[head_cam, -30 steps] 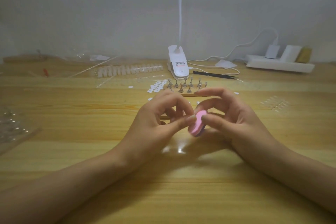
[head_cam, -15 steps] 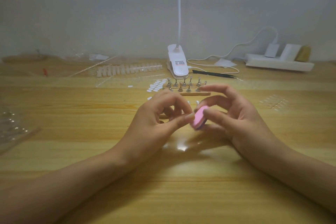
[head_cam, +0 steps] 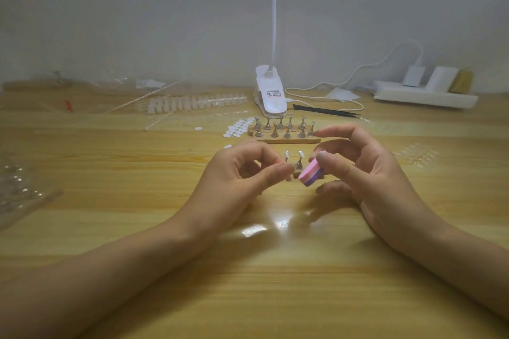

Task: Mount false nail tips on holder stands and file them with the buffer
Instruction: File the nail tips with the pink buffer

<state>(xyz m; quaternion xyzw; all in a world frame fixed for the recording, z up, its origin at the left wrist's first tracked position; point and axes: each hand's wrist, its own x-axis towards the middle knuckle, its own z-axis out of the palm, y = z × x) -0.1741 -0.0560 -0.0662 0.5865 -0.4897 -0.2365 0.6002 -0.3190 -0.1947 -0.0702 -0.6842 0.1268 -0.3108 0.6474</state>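
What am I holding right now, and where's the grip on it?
Right hand pinches the pink-and-purple buffer by its upper end. Left hand: fingers curl together; contents cannot be told.

The lamp clip point(head_cam: 271, 98) carries a small label with red and dark print, too blurred to read; no other text shows.
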